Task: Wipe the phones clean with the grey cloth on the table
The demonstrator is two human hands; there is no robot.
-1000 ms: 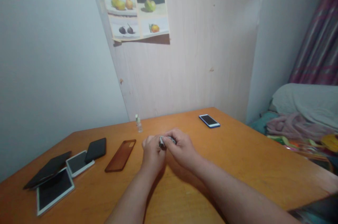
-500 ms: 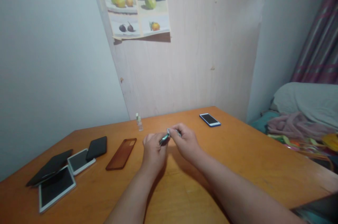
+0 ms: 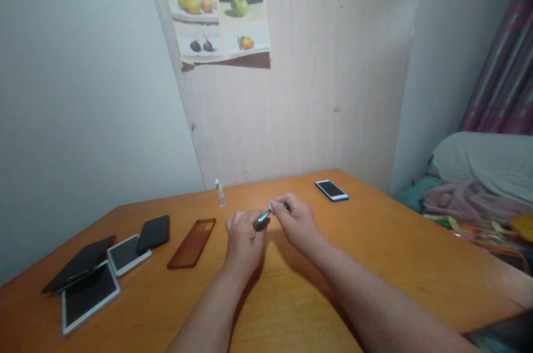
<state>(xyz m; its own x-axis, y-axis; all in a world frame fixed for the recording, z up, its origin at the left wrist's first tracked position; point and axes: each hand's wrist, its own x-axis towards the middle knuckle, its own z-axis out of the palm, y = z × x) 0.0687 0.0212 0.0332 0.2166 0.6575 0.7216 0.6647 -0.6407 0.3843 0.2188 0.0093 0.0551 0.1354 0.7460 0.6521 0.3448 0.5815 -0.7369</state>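
In front of me, my left hand (image 3: pixel 245 236) is wrapped round a slim phone (image 3: pixel 261 220) with a shiny greenish-silver edge. It is tilted and seen almost edge-on, so its faces are hidden. My right hand (image 3: pixel 295 222) is closed at the phone's far right end, pinching a small whitish piece (image 3: pixel 270 206), perhaps cloth or tissue, between thumb and fingers. Most of that piece is covered by the fingers. Left of my hands, a brown see-through phone case (image 3: pixel 192 245) lies on the table.
On the wooden table (image 3: pixel 291 308) at left lie a black phone-like slab (image 3: pixel 153 234), two white-framed devices (image 3: pixel 128 253) (image 3: pixel 90 296) and a dark folder-like cover (image 3: pixel 81 264). A small clear bottle (image 3: pixel 220 194) stands behind my left hand. A blue-edged phone (image 3: pixel 332 190) lies back right.
My right hand has shifted slightly right along the phone's end, and a little more of the phone's edge shows. My left hand keeps its hold; the view has moved slightly.
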